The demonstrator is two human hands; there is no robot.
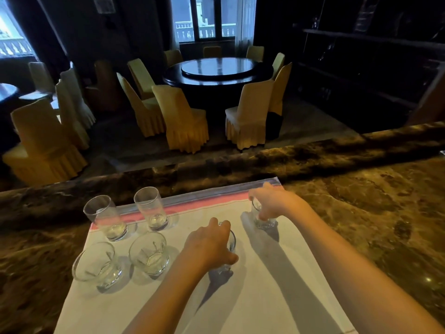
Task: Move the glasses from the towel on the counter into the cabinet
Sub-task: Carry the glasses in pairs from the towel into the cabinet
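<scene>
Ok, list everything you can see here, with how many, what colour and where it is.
Tall glasses: two free, clear, towel's far left.
Short glasses: two free, clear, towel's near left.
Held glasses: two, clear, mid and far right of towel.
Towel: one, white with pink stripe, on counter.
Counter: one, brown marble.
Round table: one, dark, behind the counter.
Chairs: several, yellow covers, round the table.
Window: one, bright, far wall.
Left hand: grips middle glass.
Right hand: grips far right glass.
</scene>
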